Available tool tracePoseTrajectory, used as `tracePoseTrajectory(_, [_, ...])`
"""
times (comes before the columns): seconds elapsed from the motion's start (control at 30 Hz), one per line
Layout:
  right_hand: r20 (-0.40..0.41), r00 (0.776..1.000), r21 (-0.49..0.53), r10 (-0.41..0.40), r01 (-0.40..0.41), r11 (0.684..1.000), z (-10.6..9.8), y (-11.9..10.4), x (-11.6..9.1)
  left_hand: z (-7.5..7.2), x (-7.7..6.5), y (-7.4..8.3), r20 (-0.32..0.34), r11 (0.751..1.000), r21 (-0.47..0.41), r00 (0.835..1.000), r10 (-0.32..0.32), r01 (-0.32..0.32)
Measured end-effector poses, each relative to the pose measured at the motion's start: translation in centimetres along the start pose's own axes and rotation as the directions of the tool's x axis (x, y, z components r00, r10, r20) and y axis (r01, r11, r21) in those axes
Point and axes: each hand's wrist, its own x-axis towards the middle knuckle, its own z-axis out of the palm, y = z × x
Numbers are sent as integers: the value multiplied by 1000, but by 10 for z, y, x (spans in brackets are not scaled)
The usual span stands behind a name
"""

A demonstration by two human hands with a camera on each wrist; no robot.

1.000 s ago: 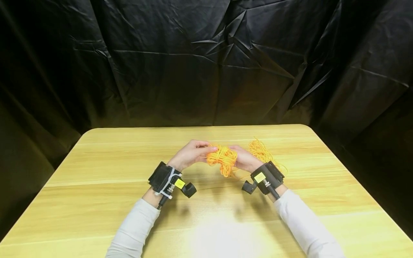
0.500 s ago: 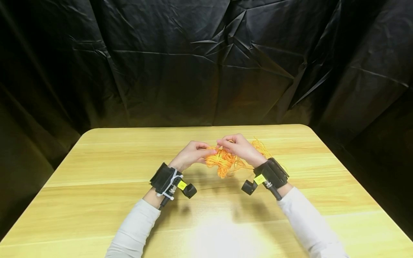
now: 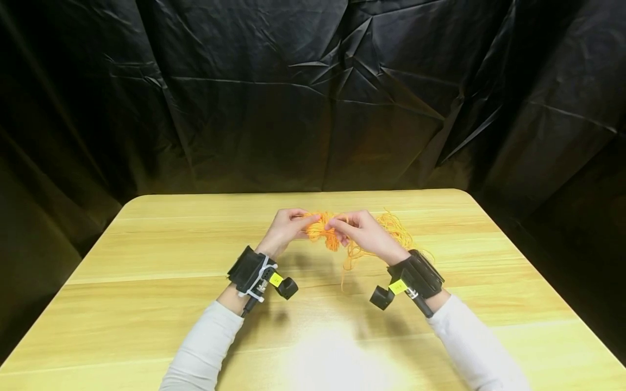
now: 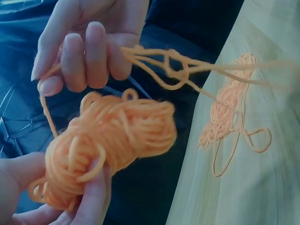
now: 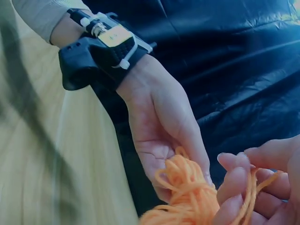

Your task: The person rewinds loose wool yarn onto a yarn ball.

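**Left hand (image 3: 282,228) clamped on the orange bundle (image 4: 112,136), right hand (image 3: 367,233) on its strand!**

And here they are, close together over the wooden table (image 3: 146,304); the left hand has thumb and fingers wrapped round one end of the wound bundle, holding it up between the two; the right hand, fingers curled, pinches a strand (image 4: 48,117) of the same yarn, a narrow gap parting its fingertips from the bundle in the left wrist view; slack loops (image 4: 178,74), tangled together, trail away from that right hand; just beyond it, a loose pile (image 3: 396,228) of yarn lies on the tabletop; black cuffs (image 3: 248,270) circle both wrists; a creased black sheet (image 3: 244,119) hangs behind.
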Motion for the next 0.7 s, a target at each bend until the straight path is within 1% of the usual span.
tracePoseTrajectory(0.13, [9,1000,14,-3,3,1000,4,4,-5,0,-1,0,-84,998,-50,996,33,-37])
tracePoseTrajectory(0.17, [18,1000,16,-5,4,1000,5,6,-6,-4,8,-9,-87,994,-78,994,67,-73])
tracePoseTrajectory(0.27, [64,998,31,-8,6,1000,9,11,-9,-4,8,-7,-138,989,-104,986,89,-104])
tracePoseTrajectory(0.37, [105,994,50,-13,8,999,14,18,-10,-3,9,-5,-160,984,-144,984,83,-106])
tracePoseTrajectory(0.4, [117,993,64,-9,2,998,15,20,-10,0,0,5,-176,986,-147,983,54,-80])
tracePoseTrajectory(0.57, [155,988,158,-7,-18,987,21,33,-10,1,1,7,-123,964,-256,992,34,-65])
tracePoseTrajectory(0.63, [167,986,217,7,-44,975,23,37,-9,0,1,8,-87,954,-292,995,41,-65])
tracePoseTrajectory(0.7, [180,983,283,35,-86,955,24,42,-7,0,-1,8,-48,945,-322,998,51,-64])
